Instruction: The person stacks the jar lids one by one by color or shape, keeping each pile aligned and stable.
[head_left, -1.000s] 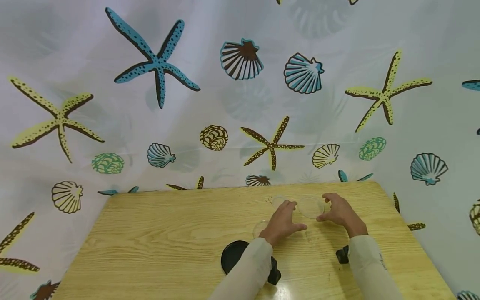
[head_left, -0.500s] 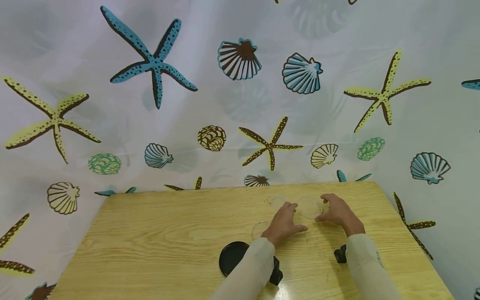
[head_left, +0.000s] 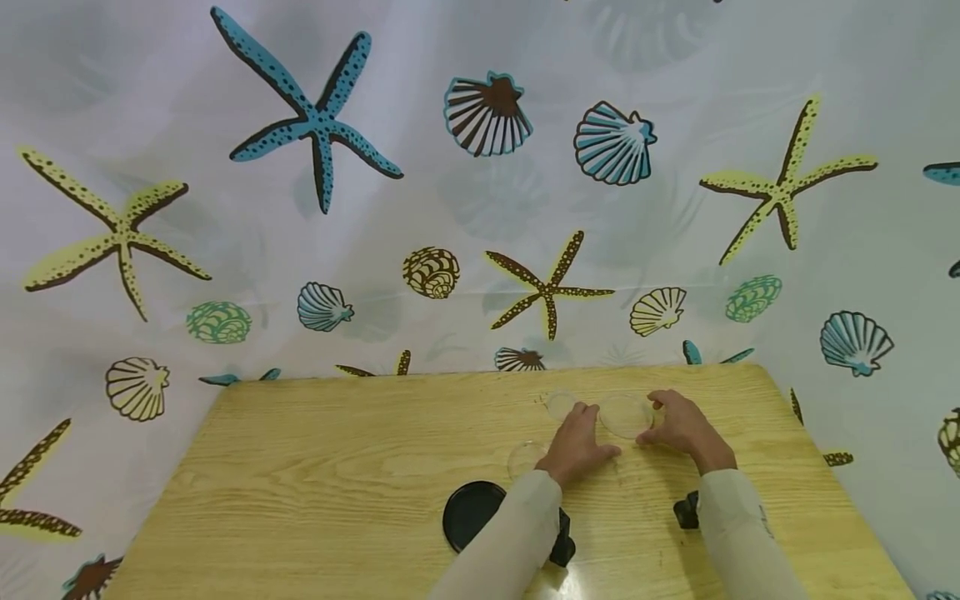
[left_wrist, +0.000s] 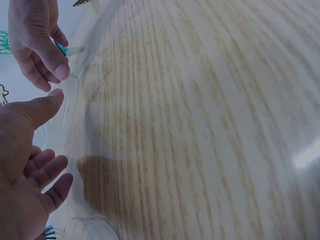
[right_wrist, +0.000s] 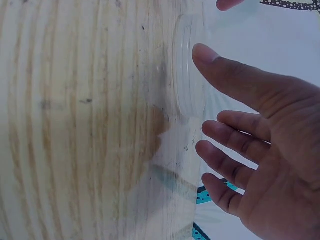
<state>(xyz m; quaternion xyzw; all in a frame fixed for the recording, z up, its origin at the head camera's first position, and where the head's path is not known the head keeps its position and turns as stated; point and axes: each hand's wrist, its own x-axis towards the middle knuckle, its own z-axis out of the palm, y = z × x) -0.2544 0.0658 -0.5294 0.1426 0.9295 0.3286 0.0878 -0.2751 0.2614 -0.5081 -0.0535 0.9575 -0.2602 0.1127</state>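
A clear, shallow round dish like a petri dish (head_left: 626, 415) lies on the wooden table between the two hands. The left hand (head_left: 577, 446) is at its left, thumb held apart and fingers loosely bent, fingertips right by the rim. From the right, the right hand (head_left: 686, 427) reaches toward the same dish with thumb and fingers spread. In the right wrist view, the right thumb (right_wrist: 205, 54) overlaps the edge of the dish (right_wrist: 185, 70), its fingers apart below. Neither hand grips anything. The left wrist view shows both palms facing across the dish.
A smaller clear dish (head_left: 560, 404) lies beyond the left hand, and another clear dish (head_left: 527, 458) sits left of its wrist. A black round plate (head_left: 472, 512) is partly behind the left sleeve. A shell-printed curtain (head_left: 420, 183) hangs along the table's far edge.
The left wrist and sleeve have shifted slightly to the right. The right hand and the dish stay about as they were; the head view sways a little.
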